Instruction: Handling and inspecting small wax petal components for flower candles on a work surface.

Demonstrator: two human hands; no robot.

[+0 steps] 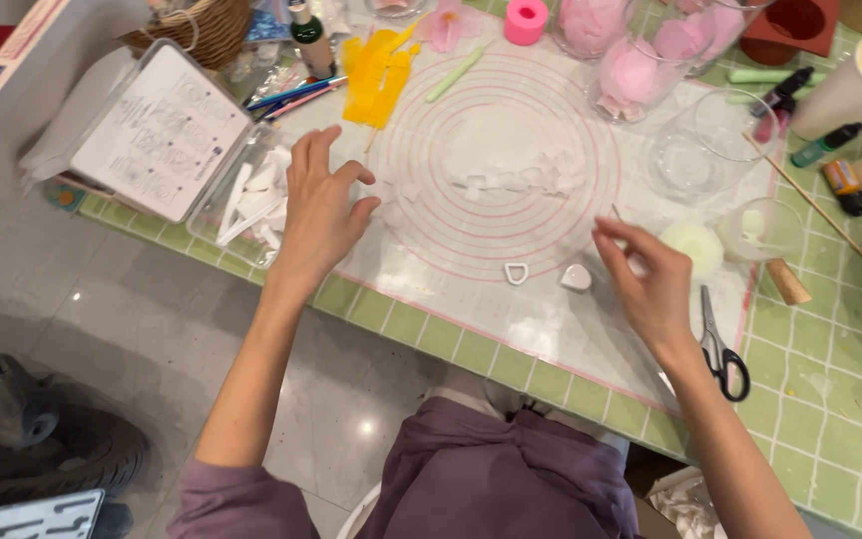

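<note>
1. Nearest: person's lap in purple cloth, both forearms reaching up over the green-tiled table [830,419] edge.
2. Right hand [650,284]: thumb + forefinger pinched on a thin stick/pick [618,215], other fingers loosely curled. Tip is hard to see, can't tell if anything's on it. I'd judge a light pinch is enough; a hard squeeze could bend or flick it.
3. Left hand [321,205]: fingers spread, released, holding nothing, hovering over the mat's left edge, next to the clear plastic box [251,195] of white tools.
4. Just ahead of the hands: small white heart-shaped cutter [517,272] and a small white lump [577,276], lying side by side near the front of the silicone mat [431,130], apart from both hands.
5. Scissors [720,349] just right of the R wrist, blades pointing up-table; looks wise to keep the wrist off them.
6. Mid-mat: thin white petal-like pieces [516,180] scattered inside the pink rings. Prob. fragile, so I'd lift each by an edge w/ the stick, left hand steadying the mat.
7. Right of mat: pale round disc [695,245], small clear cup [760,230], long wooden skewer [810,200].
8. Far: clear glass bowl [700,150], jars w/ pink fluff [631,75], yellow sheet [376,75], pink mould [526,20], basket [197,30].
</note>
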